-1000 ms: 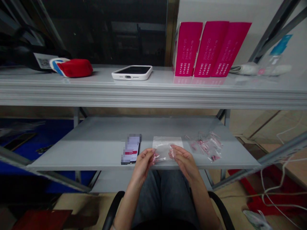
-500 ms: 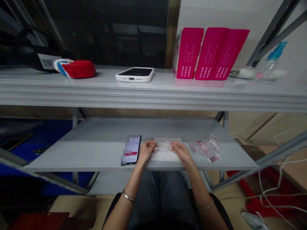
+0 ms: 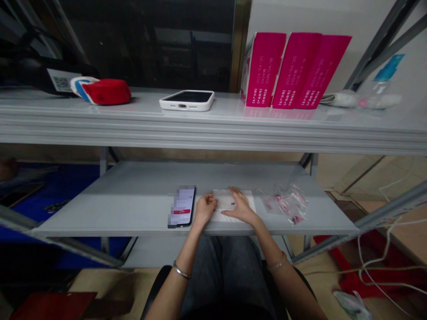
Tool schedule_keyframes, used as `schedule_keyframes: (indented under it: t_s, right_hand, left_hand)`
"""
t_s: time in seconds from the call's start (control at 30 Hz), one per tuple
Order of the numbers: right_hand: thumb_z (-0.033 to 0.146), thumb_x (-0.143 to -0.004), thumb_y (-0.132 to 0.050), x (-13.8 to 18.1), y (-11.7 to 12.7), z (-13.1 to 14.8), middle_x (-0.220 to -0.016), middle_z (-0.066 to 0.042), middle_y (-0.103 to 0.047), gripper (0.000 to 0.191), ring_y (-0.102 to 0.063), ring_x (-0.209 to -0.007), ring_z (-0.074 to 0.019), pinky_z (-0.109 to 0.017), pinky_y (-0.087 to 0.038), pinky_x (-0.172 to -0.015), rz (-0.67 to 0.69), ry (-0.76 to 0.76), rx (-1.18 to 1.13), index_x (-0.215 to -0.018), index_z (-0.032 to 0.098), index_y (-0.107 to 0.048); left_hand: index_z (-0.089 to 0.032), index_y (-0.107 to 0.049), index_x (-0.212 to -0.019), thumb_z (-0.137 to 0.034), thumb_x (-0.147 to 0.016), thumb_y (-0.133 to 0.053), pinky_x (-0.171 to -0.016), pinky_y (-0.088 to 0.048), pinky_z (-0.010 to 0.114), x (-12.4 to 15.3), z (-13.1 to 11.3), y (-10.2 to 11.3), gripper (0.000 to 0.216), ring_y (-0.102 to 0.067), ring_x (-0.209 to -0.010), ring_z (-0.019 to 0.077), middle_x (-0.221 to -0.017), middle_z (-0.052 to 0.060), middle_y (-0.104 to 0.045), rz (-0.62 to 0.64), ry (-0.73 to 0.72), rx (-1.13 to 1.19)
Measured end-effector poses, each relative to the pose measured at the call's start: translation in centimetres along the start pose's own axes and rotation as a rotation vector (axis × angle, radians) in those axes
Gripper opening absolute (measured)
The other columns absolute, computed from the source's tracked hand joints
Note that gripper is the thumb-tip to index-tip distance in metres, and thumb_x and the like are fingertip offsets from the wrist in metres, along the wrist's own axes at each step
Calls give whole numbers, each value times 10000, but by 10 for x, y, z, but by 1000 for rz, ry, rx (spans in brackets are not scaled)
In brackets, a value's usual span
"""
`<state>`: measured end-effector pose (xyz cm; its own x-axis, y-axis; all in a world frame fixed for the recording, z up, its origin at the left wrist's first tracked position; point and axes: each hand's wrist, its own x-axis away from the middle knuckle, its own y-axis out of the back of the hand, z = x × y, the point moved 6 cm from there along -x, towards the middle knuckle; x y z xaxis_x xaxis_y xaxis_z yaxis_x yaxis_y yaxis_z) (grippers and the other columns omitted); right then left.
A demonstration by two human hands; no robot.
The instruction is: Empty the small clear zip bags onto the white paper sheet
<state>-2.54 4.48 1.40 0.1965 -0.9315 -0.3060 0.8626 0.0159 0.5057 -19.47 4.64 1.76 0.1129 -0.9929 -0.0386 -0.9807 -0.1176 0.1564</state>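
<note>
My left hand (image 3: 206, 209) is closed in a pinch at the left edge of a white sheet-like packet (image 3: 247, 214) on the lower shelf. What its fingertips hold is too small to tell. My right hand (image 3: 240, 208) lies over the packet with thumb and fingers spread. A tiny dark-pink item (image 3: 233, 204) shows between that thumb and forefinger, apparently on the packet. Several small clear bags (image 3: 289, 202) with pinkish bits lie to the right of this hand. Left of my left hand is a phone (image 3: 183, 209) with its screen lit.
The upper shelf (image 3: 150, 129) crosses in front, bearing pink boxes (image 3: 267, 71), a white-cased phone (image 3: 187, 100), a red pouch (image 3: 110, 91) and a blue-topped spray bottle (image 3: 383, 82). Another person's hand (image 3: 8, 169) shows at the far left. White cables (image 3: 362, 255) hang at right.
My right hand has opened from a pinch and spread over the packet, moving slightly left. The clear film between both hands no longer shows stretched. Another person's hand has appeared at far left.
</note>
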Motion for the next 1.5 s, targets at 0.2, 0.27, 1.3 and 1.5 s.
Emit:
schedule_keyframes:
  t_s: [0.2,0.27,1.3,1.5]
  right_hand:
    - [428,-638,-737,3,16,6,-1357,-66,-479,687,-381,-1290,-236,-409,-270,-1080,-151,115,-67,-1265,270,-504]
    - [387,-777,-607,-1,39,0,-1326,-64,-516,500,-417,-1263,-217,-400,-284,-1070,-230,129,-13,-1252,252,-526]
    - [314,-859,-469,58,72,-50,-1333,-114,-493,287,-355,-1275,-296,-517,-188,-1034,-386,-40,622,-996,213,-701]
    - [333,-855,-500,58,70,-40,-1344,-95,-487,254,-357,-1277,-282,-519,-175,-1030,-382,-26,591,-964,253,-714]
  left_hand:
    - [-123,-624,-870,-259,-649,-620,-525,-403,228,3,1,5,259,-542,-520,133,-580,-5,-599,-35,-14,-92]
    - [-120,-627,-882,-255,-656,-621,-541,-413,232,3,1,6,263,-562,-555,142,-621,11,-619,-45,-17,-117]
    - [-128,-664,-926,-190,-680,-592,-666,-420,275,3,-40,23,263,-572,-639,171,-771,71,-673,-192,-137,-284]
    - [-128,-635,-986,-187,-703,-554,-684,-424,284,10,-35,30,300,-570,-639,175,-818,74,-666,-191,-165,-374]
